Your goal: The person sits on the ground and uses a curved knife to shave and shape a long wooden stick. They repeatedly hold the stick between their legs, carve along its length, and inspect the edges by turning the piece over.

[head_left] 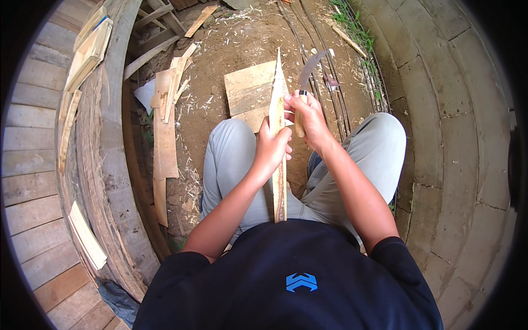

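My left hand [271,147] is wrapped round a long wooden stick [279,190] that tapers to a thin point at its far end. The stick's near end rests against my lap. In my right hand [313,118] is a knife [301,113] with a wooden handle and a dark curved blade that points up and away to the right. Fingertips of the right hand are close beside the stick's right edge; whether they touch it I cannot tell. The blade stands apart from the wood.
A square wooden board [242,88] lies on the dirt past my knees, with shavings around it. Wood strips [165,137] lie to its left. Thin metal rods [330,71] run along the right, beside a block wall [440,137]. A wooden beam [118,165] borders the left.
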Motion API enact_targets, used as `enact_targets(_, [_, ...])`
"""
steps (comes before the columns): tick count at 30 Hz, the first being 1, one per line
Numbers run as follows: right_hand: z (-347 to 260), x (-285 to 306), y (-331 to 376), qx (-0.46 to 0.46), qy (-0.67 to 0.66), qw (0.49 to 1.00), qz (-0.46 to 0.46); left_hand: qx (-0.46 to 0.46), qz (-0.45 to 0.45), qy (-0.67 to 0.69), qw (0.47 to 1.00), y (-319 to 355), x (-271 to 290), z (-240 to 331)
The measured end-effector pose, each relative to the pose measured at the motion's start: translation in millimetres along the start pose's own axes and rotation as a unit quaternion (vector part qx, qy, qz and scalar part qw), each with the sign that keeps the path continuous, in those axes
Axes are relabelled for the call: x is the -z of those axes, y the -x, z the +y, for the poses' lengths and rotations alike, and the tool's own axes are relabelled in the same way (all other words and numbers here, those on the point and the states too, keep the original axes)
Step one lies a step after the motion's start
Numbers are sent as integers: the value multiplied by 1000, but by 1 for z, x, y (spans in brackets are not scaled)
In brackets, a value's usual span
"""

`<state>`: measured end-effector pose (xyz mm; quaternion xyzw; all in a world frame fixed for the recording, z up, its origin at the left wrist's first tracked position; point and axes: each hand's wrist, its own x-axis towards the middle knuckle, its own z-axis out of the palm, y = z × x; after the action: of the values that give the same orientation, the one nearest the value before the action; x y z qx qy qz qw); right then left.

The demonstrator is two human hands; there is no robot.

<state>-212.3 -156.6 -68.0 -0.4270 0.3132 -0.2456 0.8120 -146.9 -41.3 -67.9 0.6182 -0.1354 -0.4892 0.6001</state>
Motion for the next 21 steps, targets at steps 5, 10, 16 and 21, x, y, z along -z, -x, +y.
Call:
enact_targets(5, [-2,-3,1,-10,-10,1000,-2,-1,-7,6,1000,-2,2,-4])
enact_targets(10, [3,2,-2,-11,-10,1000,8,4,-7,-1,1000,-2,1,-4])
enact_targets(16, [-3,-5,2,-16,-4,1000,6,6,-7,0,1000,-2,3,-7])
enact_targets(21, [-3,-5,1,4,31,999,25,9,-7,-3,1000,-1,3,-7])
